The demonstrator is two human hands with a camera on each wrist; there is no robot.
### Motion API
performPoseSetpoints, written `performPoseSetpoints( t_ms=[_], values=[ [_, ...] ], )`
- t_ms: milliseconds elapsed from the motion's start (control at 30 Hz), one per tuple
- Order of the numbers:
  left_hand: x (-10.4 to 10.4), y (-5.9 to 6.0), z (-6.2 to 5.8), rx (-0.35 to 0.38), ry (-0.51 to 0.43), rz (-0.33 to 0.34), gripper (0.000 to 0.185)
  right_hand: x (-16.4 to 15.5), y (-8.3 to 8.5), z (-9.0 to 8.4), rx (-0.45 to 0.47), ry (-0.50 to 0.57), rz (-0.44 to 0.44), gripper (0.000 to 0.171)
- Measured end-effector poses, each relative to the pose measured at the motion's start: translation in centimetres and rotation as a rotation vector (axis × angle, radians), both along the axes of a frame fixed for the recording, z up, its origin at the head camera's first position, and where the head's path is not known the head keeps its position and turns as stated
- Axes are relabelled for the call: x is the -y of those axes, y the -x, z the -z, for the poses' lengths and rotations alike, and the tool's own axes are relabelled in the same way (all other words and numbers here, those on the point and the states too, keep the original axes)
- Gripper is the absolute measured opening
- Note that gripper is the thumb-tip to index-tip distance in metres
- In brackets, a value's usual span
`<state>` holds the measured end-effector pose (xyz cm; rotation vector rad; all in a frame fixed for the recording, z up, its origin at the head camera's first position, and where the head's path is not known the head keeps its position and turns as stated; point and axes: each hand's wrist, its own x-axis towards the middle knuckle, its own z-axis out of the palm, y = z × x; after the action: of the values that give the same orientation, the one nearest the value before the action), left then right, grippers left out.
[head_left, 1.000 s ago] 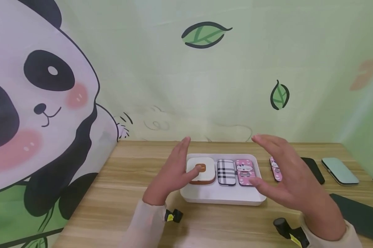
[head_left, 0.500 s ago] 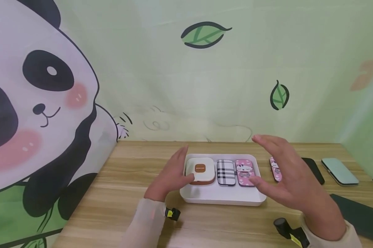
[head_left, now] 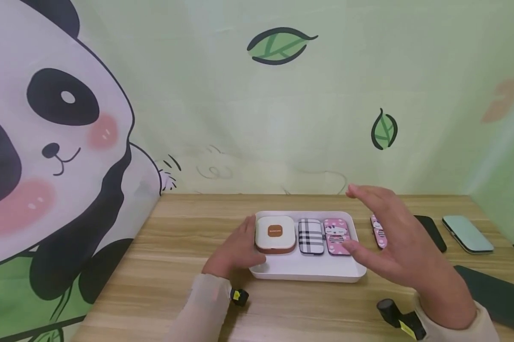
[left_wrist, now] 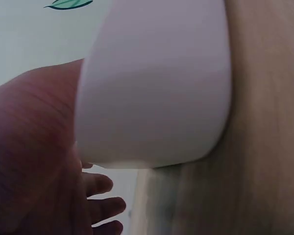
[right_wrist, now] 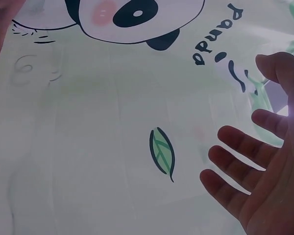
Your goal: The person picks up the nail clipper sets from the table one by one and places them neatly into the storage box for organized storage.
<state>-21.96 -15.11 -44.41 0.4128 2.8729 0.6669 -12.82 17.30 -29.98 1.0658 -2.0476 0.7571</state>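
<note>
White plastic tray (head_left: 308, 273) is sitting mid-table on the wood-grain table (head_left: 163, 266), w/ three small cases lying side by side along its far half: a cream square case w/ an orange label (head_left: 275, 233) at the left, a plaid case (head_left: 311, 236) in the middle, and a pink cat-print case (head_left: 337, 236) at the right, the three just beside one another. The left hand (head_left: 237, 249) is resting against the tray's left end, fingers fairly straight along the wall & the thumb lying by the near-left corner; it isn't gripping anything, and in the left wrist view the tray wall (left_wrist: 157, 88) is filling most of the frame right next to the palm. The right hand (head_left: 395, 242) is hovering above the tray's right end, fingers spread & straight, palm facing left, holding nothing; the right wrist view is showing those splayed fingers (right_wrist: 240, 144) against the wall cloth. To the right of the tray, partly hidden behind the right hand, another pink case (head_left: 378, 231) is lying on the table, then a black case (head_left: 432, 232) and a mint-green case (head_left: 468, 234) farther right. A dark flat item (head_left: 496, 297) is lying at the near-right edge.
</note>
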Motion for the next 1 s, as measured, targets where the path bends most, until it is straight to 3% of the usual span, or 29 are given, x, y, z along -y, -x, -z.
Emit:
performPoseSetpoints(
  t_ms=[333, 600, 800, 1000],
  values=[
    [-0.1, 0.0, 0.9, 0.140, -0.044, -0.050, 0.104, 0.1, 0.0, 0.2, -0.011, -0.008, -0.003, 0.078],
    [-0.3, 0.0, 0.9, 0.119, -0.053, -0.043, 0.104, 0.3, 0.2, 0.2, -0.019, -0.034, 0.010, 0.075],
    [-0.4, 0.0, 1.2, 0.091, -0.026, 0.005, 0.101, 0.3, 0.0, 0.2, 0.070, -0.089, 0.058, 0.076],
    [-0.1, -0.1, 1.5, 0.080, -0.018, -0.028, 0.100, 0.5, 0.2, 0.3, 0.065, -0.119, 0.070, 0.076]
  ],
)
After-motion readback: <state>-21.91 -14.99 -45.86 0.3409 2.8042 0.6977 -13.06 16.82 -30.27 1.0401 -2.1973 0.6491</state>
